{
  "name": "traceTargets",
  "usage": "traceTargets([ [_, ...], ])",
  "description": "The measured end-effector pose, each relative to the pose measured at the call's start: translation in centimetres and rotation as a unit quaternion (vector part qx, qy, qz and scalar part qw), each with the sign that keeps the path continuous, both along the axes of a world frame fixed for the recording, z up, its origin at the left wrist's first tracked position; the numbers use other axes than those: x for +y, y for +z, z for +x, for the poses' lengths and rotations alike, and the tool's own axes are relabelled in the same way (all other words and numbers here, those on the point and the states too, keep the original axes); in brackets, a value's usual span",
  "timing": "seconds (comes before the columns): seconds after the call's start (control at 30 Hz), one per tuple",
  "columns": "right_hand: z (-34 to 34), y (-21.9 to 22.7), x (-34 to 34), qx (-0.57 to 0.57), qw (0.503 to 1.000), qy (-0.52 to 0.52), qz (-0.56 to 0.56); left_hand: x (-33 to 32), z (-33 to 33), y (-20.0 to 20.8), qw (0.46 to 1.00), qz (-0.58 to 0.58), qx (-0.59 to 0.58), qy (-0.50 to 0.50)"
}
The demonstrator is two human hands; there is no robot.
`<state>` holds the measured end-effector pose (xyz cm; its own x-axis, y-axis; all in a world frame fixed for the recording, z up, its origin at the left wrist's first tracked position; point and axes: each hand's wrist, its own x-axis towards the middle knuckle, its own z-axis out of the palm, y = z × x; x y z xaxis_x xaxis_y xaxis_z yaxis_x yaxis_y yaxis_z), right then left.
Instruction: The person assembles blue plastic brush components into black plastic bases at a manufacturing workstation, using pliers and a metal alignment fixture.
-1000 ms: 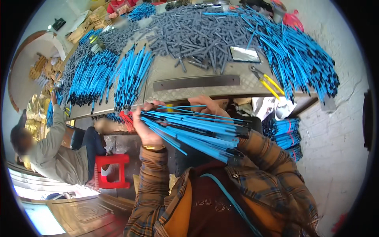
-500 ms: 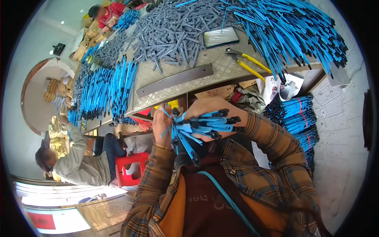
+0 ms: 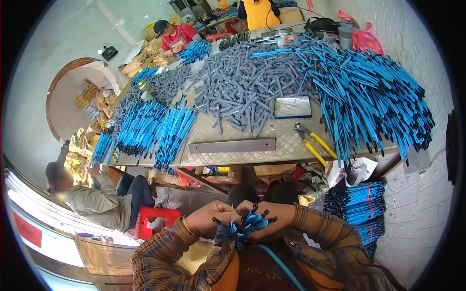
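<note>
Close to my chest I hold a bundle of blue plastic rods with black ends, their tips fanned out. My right hand is closed around the bundle from the right side. At its upper left, my left hand is closed with the fingertips pinched together, next to my right fingers. A thin line shows by that pinch, too small to name. The lower ends of the rods are hidden against my jacket.
Ahead stands a workbench bearing a metal bar, yellow-handled cutters, a clear-topped box, grey plastic parts and blue rods. Tied bundles are stacked at right. A co-worker sits at left.
Both hands and the bundle have come down and nearer my chest. The view has tilted up, showing more of the bench and another person in yellow at the back.
</note>
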<state>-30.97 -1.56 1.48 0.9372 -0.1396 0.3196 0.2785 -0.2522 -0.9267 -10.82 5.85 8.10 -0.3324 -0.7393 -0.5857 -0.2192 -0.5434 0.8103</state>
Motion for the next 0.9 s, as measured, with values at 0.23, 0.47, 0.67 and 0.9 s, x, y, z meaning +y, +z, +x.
traceTargets([
  [0.23,1.7,-2.7,0.3,-0.052,0.995,-0.04,-0.079,-1.8,1.6,-1.1,0.998,0.016,0.038,-0.037],
  [0.47,5.3,-0.8,0.9,0.078,0.994,-0.037,-0.06,-0.6,6.3,-2.3,0.992,0.041,0.119,-0.031],
  [0.67,8.0,-2.6,-0.5,0.119,0.979,-0.065,0.151,-0.5,10.9,-4.0,0.978,-0.012,0.191,0.082],
  [0.9,9.6,-7.2,2.9,0.097,0.942,-0.127,0.294,0.3,12.7,-5.8,0.961,-0.037,0.231,0.147],
])
